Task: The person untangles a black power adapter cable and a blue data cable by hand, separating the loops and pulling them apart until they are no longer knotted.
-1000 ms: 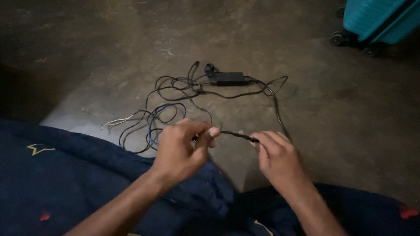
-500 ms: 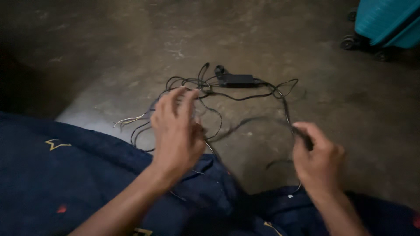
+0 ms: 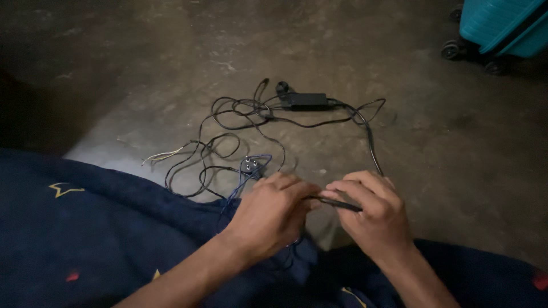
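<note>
My left hand (image 3: 273, 214) and my right hand (image 3: 374, 212) meet low in the middle of the view, both pinching the same thin black cable (image 3: 338, 202) between the fingertips. That cable runs up past my right hand along the floor to a black power adapter brick (image 3: 308, 101). A tangle of thin black wires (image 3: 228, 122) lies left of the brick. A small round plug (image 3: 250, 166) with blue wire sits just above my left hand. Loose white wire ends (image 3: 162, 154) stick out at the tangle's left.
A dark blue cloth with small yellow stars (image 3: 85, 228) covers my lap along the bottom. The floor (image 3: 171, 51) is rough grey concrete. A teal wheeled suitcase (image 3: 502, 28) stands at the top right corner.
My hands were spread apart half a second ago, the left one raised over the tangle. Now they have come back together on the black cable, lower in the view.
</note>
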